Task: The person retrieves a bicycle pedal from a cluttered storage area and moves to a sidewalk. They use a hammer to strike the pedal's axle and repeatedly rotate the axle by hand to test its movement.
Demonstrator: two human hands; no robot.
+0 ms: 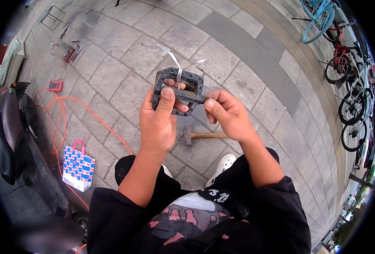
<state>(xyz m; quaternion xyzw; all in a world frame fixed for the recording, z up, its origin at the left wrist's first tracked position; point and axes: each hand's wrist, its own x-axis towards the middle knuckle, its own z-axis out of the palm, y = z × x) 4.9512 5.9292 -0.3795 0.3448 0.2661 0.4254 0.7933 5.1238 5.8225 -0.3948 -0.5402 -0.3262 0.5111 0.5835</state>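
A black bicycle pedal point(188, 80) with a white zip tie through its frame is held up in front of me. My left hand point(158, 120) grips its left side, thumb pressed on the near face. My right hand point(228, 113) pinches the pedal's axle end at its right side between thumb and fingers. The zip tie's tails point(175, 61) stick up and to the right above the pedal.
A hammer point(204, 135) with a wooden handle lies on the paving below my hands. An orange cable point(81, 108) loops at the left beside a dark scooter point(14, 127) and a checkered paper bag point(78, 167). Small tools point(71, 51) lie far left. Parked bicycles point(344, 63) line the right.
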